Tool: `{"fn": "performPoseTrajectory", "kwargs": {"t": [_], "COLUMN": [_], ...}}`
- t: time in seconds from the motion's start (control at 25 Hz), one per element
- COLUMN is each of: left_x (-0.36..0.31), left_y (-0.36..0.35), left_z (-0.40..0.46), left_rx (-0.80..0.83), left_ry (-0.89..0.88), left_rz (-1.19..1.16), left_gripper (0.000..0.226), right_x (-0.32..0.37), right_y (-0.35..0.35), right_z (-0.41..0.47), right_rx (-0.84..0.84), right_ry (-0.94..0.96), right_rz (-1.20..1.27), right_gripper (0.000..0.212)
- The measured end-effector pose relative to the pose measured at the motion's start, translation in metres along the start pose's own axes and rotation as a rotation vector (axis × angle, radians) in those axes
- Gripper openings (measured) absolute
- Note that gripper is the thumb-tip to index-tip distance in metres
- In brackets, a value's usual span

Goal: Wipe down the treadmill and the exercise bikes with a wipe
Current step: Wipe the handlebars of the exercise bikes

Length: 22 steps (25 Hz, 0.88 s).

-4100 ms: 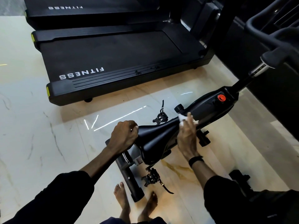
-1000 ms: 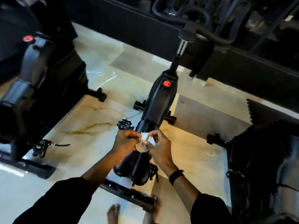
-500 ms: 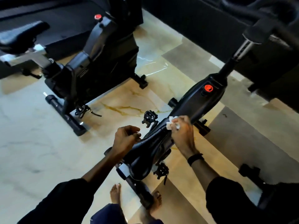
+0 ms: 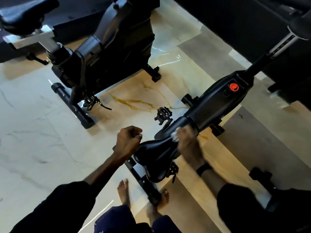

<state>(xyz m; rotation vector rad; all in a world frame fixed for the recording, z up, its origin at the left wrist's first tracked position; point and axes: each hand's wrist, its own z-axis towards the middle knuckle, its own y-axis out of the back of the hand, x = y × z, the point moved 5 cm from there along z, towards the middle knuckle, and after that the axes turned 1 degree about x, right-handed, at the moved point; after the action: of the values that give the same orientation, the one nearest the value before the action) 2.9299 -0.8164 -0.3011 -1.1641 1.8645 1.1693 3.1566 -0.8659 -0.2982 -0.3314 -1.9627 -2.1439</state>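
two exercise bikes stand on the marble floor (image 4: 38, 125). at the left, the far bike (image 4: 101, 52) shows its black saddle (image 4: 25, 15) in the top corner, a silver seat post bracket below it, and a pedal (image 4: 91, 102) low by its rear floor bar. moving right, the left hand (image 4: 127, 142) is clenched into a fist with the fingers curled in, set at the left edge of the near bike's saddle (image 4: 154, 155); whether it grips a part under the seat i cannot tell. a bare foot (image 4: 123, 193) stands on the floor below it, beside the bike's rear bar. further right, the right hand (image 4: 187, 140), blurred, presses a white wipe (image 4: 175, 137) against the narrow nose of that saddle, where it meets the frame; its fingers are closed over the wipe, only a small bit of which shows. a dark band sits on that wrist. the near bike (image 4: 217, 101) runs up to the right, with a red knob (image 4: 234, 87) on top of its frame and the handlebar post rising toward the top right corner.
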Motion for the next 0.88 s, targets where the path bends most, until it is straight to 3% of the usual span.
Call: {"fn": "performPoseTrajectory", "kwargs": {"t": [0.12,0.2,0.28,0.36,0.4,0.52,0.6,0.72,0.88], "left_x": [0.006,0.01,0.011,0.011,0.011,0.011,0.012,0.016,0.018], "left_y": [0.001,0.005,0.01,0.017,0.021,0.03,0.032,0.035,0.045], "left_z": [-0.001,-0.002,-0.001,0.004,0.007,0.01,0.008,0.005,0.007], "left_rx": [-0.005,-0.019,-0.036,-0.044,-0.043,-0.053,-0.046,-0.042,-0.061], "left_ry": [0.017,0.01,0.012,0.024,0.023,-0.002,0.004,0.015,0.024], "left_rz": [-0.013,0.0,0.002,-0.007,-0.011,-0.012,-0.014,-0.035,-0.026], "left_gripper": [0.018,0.019,0.021,0.022,0.022,0.022,0.022,0.021,0.022], "right_x": [-0.03,0.03,0.104,0.147,0.151,0.108,0.054,0.023,0.106], "right_y": [0.008,-0.034,-0.071,-0.085,-0.081,-0.048,-0.022,-0.012,-0.071], "right_z": [0.029,0.01,-0.023,-0.043,-0.047,-0.03,-0.002,0.027,0.002], "right_rx": [-0.014,0.077,0.3,0.471,0.48,0.243,0.074,0.029,0.115], "right_ry": [-0.248,-0.251,-0.248,-0.17,-0.06,0.228,0.096,-0.175,-0.082], "right_rz": [-0.092,0.009,0.304,0.367,0.321,0.064,-0.106,-0.436,-0.213], "right_gripper": [0.021,0.02,0.023,0.035,0.035,0.025,0.023,0.012,0.016]}}
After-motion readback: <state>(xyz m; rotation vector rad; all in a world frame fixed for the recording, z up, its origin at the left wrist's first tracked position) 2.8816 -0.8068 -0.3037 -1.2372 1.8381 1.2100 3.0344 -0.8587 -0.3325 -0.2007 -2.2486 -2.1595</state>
